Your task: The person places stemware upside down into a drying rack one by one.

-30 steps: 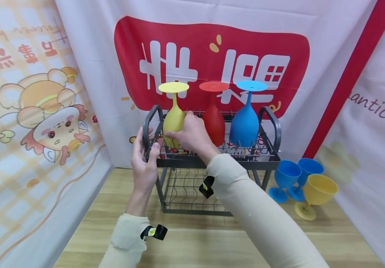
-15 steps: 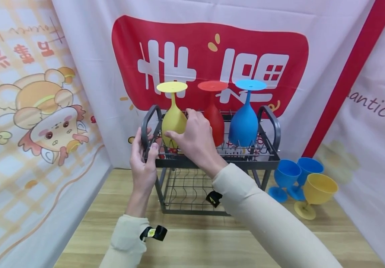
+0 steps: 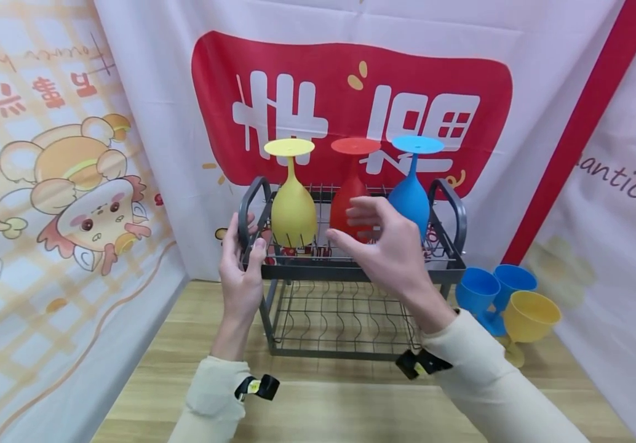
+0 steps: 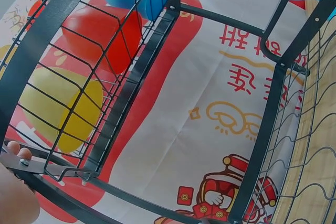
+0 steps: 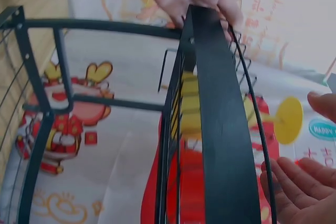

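while left hand holds rack, printed cloth backs wood-grain tabletop

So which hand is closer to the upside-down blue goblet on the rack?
The right hand: it is in front of the blue goblet, partly covering it in the head view. The left hand is farther off, gripping the left end of the rack.

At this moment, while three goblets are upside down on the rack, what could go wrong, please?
First, the right hand is in front of the red goblet, near the blue goblet; a careless move might knock one over. Second, the left hand grips the rack by its side; a pull could tip it. Third, in the head view the right sleeve overlaps part of the upright yellow goblet; contact is unclear, but a brush could topple it.
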The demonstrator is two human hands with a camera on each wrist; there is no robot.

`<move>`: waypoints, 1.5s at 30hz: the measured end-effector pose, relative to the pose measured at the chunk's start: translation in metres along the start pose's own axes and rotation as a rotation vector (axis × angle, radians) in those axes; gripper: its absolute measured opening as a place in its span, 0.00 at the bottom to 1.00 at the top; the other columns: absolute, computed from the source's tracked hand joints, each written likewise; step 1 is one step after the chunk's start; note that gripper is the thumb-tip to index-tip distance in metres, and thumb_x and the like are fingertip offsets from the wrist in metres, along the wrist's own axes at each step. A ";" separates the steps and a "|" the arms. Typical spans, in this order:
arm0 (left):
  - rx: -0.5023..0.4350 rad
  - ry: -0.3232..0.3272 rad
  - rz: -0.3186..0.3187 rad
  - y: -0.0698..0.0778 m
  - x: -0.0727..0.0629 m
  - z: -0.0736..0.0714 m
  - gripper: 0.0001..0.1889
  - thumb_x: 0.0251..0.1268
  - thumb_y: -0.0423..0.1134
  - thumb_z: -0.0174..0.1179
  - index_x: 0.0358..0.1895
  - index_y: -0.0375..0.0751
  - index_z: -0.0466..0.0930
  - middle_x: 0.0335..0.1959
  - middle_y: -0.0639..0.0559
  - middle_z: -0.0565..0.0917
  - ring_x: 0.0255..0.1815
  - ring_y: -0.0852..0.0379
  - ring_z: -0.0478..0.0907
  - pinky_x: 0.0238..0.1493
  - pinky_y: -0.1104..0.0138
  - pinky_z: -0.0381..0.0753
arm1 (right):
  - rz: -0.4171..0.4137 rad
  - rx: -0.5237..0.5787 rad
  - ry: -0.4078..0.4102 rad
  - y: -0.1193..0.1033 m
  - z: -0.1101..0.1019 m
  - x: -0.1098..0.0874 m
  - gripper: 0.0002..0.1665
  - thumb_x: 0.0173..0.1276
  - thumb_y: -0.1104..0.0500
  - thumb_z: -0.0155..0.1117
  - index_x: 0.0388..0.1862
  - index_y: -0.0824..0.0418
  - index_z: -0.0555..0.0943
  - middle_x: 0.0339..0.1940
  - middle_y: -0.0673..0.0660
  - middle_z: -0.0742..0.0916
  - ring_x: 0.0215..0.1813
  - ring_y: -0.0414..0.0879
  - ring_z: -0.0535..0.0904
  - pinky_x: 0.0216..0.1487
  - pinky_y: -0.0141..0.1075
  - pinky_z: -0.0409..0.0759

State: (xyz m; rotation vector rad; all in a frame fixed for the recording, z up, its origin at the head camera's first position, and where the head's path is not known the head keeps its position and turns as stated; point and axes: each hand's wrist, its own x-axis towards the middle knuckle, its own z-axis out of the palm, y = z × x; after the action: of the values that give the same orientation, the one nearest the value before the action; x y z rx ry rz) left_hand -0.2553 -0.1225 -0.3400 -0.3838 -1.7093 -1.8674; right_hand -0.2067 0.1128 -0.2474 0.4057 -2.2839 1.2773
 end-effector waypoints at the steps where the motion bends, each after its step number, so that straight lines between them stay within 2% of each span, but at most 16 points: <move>1: 0.002 0.002 0.001 0.000 0.000 0.000 0.35 0.81 0.35 0.54 0.86 0.47 0.55 0.76 0.59 0.74 0.80 0.43 0.68 0.66 0.71 0.82 | 0.000 0.001 0.004 0.003 -0.005 -0.004 0.39 0.65 0.44 0.79 0.70 0.56 0.78 0.62 0.52 0.89 0.61 0.48 0.86 0.60 0.48 0.89; 6: 0.011 0.010 0.000 -0.001 -0.001 0.000 0.34 0.81 0.35 0.54 0.85 0.49 0.56 0.76 0.59 0.75 0.80 0.44 0.69 0.65 0.74 0.82 | 0.002 -0.037 0.020 0.015 -0.029 -0.021 0.42 0.66 0.45 0.79 0.74 0.55 0.74 0.65 0.55 0.87 0.64 0.51 0.85 0.63 0.54 0.88; 9: 0.024 0.001 -0.006 -0.001 -0.001 0.001 0.34 0.81 0.36 0.54 0.85 0.51 0.56 0.76 0.60 0.74 0.80 0.45 0.69 0.65 0.75 0.82 | 0.010 -0.071 0.042 0.020 -0.045 -0.034 0.43 0.67 0.47 0.79 0.77 0.54 0.72 0.66 0.56 0.87 0.65 0.53 0.85 0.63 0.53 0.87; 13: 0.022 -0.002 -0.005 -0.002 -0.002 0.002 0.34 0.81 0.36 0.54 0.86 0.49 0.55 0.76 0.60 0.75 0.80 0.45 0.68 0.65 0.74 0.82 | 0.011 -0.090 0.094 0.028 -0.067 -0.050 0.42 0.67 0.49 0.79 0.77 0.52 0.72 0.66 0.54 0.86 0.65 0.49 0.85 0.62 0.33 0.86; 16: 0.008 0.000 -0.002 -0.001 -0.002 0.002 0.34 0.81 0.36 0.54 0.86 0.48 0.55 0.76 0.59 0.75 0.80 0.44 0.68 0.65 0.72 0.83 | 0.004 -0.044 0.132 0.038 -0.081 -0.058 0.39 0.68 0.55 0.78 0.76 0.50 0.73 0.66 0.53 0.86 0.64 0.41 0.83 0.60 0.18 0.79; 20: 0.004 0.002 0.005 -0.001 -0.002 0.002 0.34 0.81 0.35 0.54 0.85 0.48 0.56 0.76 0.57 0.75 0.80 0.44 0.69 0.64 0.71 0.84 | -0.010 -0.006 0.174 0.058 -0.098 -0.068 0.38 0.68 0.65 0.75 0.75 0.53 0.75 0.64 0.48 0.87 0.62 0.35 0.83 0.59 0.16 0.78; 23: -0.001 0.000 0.016 -0.001 -0.001 0.002 0.34 0.81 0.35 0.54 0.85 0.47 0.56 0.76 0.57 0.75 0.79 0.43 0.68 0.63 0.71 0.84 | 0.006 -0.034 0.178 0.077 -0.111 -0.076 0.39 0.67 0.67 0.75 0.76 0.53 0.74 0.63 0.42 0.86 0.61 0.33 0.82 0.59 0.16 0.78; 29: -0.002 -0.007 0.024 -0.002 -0.001 0.002 0.34 0.81 0.37 0.55 0.85 0.47 0.56 0.76 0.58 0.75 0.79 0.41 0.68 0.64 0.71 0.84 | 0.096 -0.119 0.153 0.119 -0.135 -0.092 0.46 0.69 0.62 0.76 0.82 0.48 0.67 0.65 0.41 0.84 0.60 0.26 0.80 0.56 0.12 0.75; 37: 0.008 -0.002 0.029 -0.003 -0.001 0.002 0.34 0.81 0.37 0.55 0.85 0.49 0.56 0.76 0.59 0.75 0.79 0.41 0.68 0.66 0.73 0.82 | 0.266 -0.143 0.131 0.175 -0.169 -0.110 0.47 0.74 0.55 0.73 0.85 0.45 0.62 0.66 0.34 0.81 0.58 0.21 0.77 0.50 0.10 0.75; 39: 0.011 -0.001 0.025 -0.003 -0.001 0.003 0.34 0.81 0.37 0.55 0.85 0.49 0.56 0.76 0.59 0.75 0.79 0.45 0.69 0.67 0.73 0.81 | 0.301 -0.147 0.118 0.187 -0.177 -0.114 0.47 0.74 0.53 0.72 0.86 0.45 0.60 0.67 0.35 0.81 0.57 0.21 0.76 0.49 0.09 0.74; 45: 0.014 0.001 0.021 -0.003 -0.001 0.003 0.34 0.81 0.37 0.54 0.85 0.50 0.56 0.76 0.60 0.75 0.77 0.53 0.70 0.67 0.73 0.81 | 0.394 -0.229 0.107 0.219 -0.189 -0.126 0.50 0.74 0.46 0.72 0.88 0.47 0.58 0.80 0.56 0.75 0.61 0.21 0.69 0.49 0.06 0.68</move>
State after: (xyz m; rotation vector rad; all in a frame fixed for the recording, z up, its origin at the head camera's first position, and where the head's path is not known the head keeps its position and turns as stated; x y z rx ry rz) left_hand -0.2565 -0.1194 -0.3422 -0.3935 -1.7100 -1.8396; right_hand -0.1551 0.3905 -0.3880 -0.1990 -2.4572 1.1580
